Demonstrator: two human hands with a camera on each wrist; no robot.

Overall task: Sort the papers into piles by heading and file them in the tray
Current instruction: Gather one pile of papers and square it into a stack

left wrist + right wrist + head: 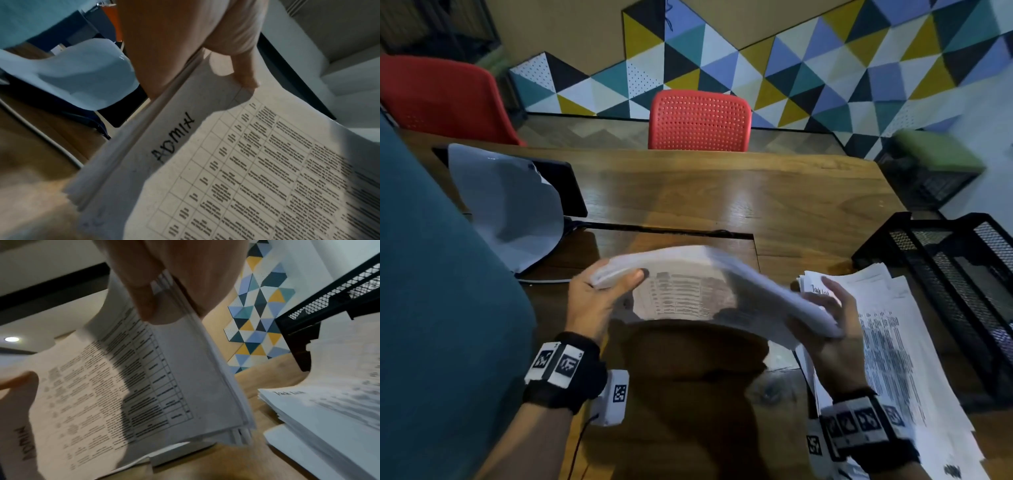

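A thick stack of printed papers (pixel 695 287) is lifted above the wooden table, bowed upward in the middle. My left hand (pixel 606 291) grips its left end, thumb on the underside. My right hand (pixel 828 308) grips its right end. The sheet facing the left wrist camera bears the handwritten heading "ADMIN" (pixel 172 138) over a printed table. The same stack (pixel 144 378) shows in the right wrist view with my thumb across its edge. A second pile (pixel 887 342) headed "Task List" lies on the table to the right. The black mesh tray (pixel 962 260) stands at the right edge.
A white cap (pixel 506 205) lies on a dark flat object at the back left of the table (pixel 722 192). Two red chairs (pixel 698 120) stand beyond the table. A teal sleeve fills the left edge. A dark crate with a green cushion (pixel 935 161) sits at the far right.
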